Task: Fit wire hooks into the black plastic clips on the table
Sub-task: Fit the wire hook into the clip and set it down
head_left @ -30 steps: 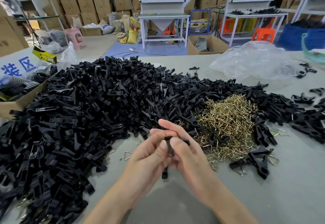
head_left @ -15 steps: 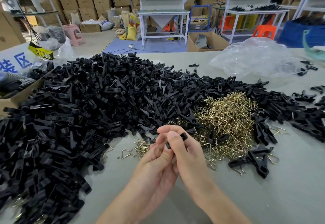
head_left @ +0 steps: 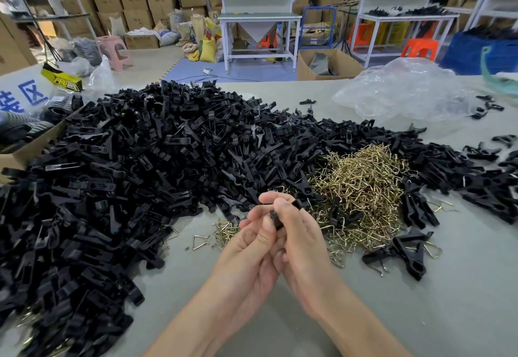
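Note:
Both hands meet above the grey table [head_left: 420,300], in front of the piles. My left hand [head_left: 252,247] and my right hand [head_left: 301,241] pinch one black plastic clip [head_left: 277,220] between their fingertips; most of the clip is hidden by the fingers. A wide heap of black clips [head_left: 140,174] covers the left and middle of the table. To the right of my hands lies a mound of brass-coloured wire hooks [head_left: 361,188]. Whether a hook sits in the held clip cannot be seen.
A few loose hooks [head_left: 221,234] lie just left of my hands. Finished clips with hooks [head_left: 403,250] sit to the right. A crumpled clear plastic bag [head_left: 403,93] lies at the back right, a cardboard box [head_left: 16,154] at the left edge. More clips [head_left: 493,180] spread far right.
The hands have moved away from me toward the piles and turned the clip; its lower end, which stuck out below the fingers, is now hidden in the grip.

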